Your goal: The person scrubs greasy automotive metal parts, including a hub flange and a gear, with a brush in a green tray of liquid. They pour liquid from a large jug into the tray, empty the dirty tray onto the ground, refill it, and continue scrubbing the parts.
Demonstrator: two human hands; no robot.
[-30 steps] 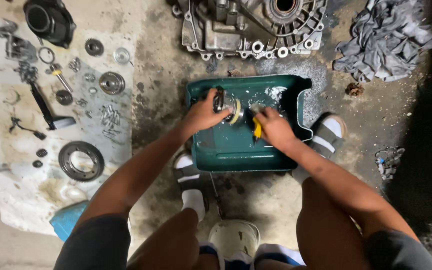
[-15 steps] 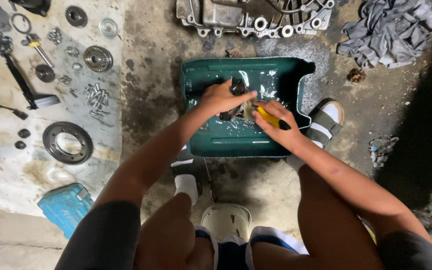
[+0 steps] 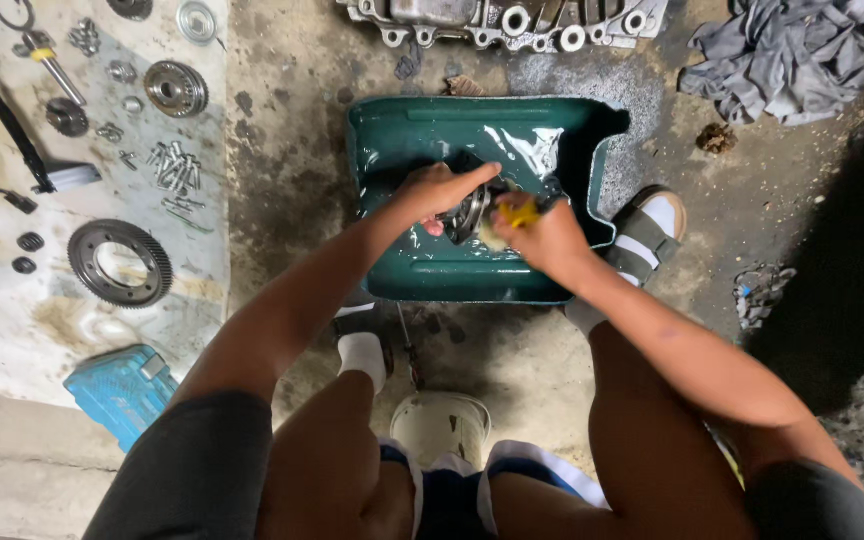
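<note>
A green plastic tub (image 3: 422,275) with shiny liquid in it sits on the concrete floor between my feet. My left hand (image 3: 439,190) grips a round metal gear part (image 3: 472,212) over the tub. My right hand (image 3: 544,238) is closed on a yellow brush (image 3: 517,213) and presses it against that part. Most of the part is hidden by my fingers.
On a pale sheet at left lie a large ring gear (image 3: 119,262), smaller gears (image 3: 174,88), bolts (image 3: 174,165) and a long tool (image 3: 12,125). A metal casing (image 3: 512,22) lies beyond the tub, grey rags (image 3: 802,50) at top right, a blue box (image 3: 122,388) at lower left.
The view has shifted, so the tub sits higher in frame. Both hands stay over the tub on the part, the left hand now reaching further right across it.
</note>
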